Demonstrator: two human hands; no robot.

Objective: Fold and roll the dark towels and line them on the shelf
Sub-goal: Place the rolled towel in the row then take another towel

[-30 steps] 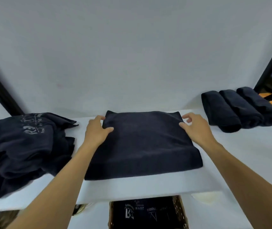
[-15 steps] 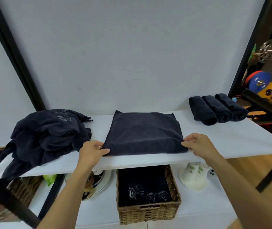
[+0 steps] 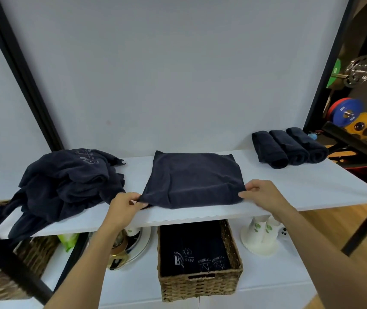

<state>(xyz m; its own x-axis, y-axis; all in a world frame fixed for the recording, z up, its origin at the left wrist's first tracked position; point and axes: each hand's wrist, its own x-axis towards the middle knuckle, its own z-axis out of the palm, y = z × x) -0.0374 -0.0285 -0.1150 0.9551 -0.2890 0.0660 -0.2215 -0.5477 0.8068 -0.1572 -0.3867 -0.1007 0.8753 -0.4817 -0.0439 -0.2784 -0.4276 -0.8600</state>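
— Now, where's the towel (image 3: 193, 179)?
— Flat, mid-shelf (image 3: 312, 186). Left grip (image 3: 123, 207) and right grip (image 3: 265, 195) each pinch a near corner; cloth lies away from me. Roll likely runs toward the wall (image 3: 178, 85).

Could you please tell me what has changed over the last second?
The left hand and right hand moved from the far corners of the folded towel to its near corners, which they now pinch. The towel still lies flat on the shelf; the rolled towels and towel pile are unmoved.
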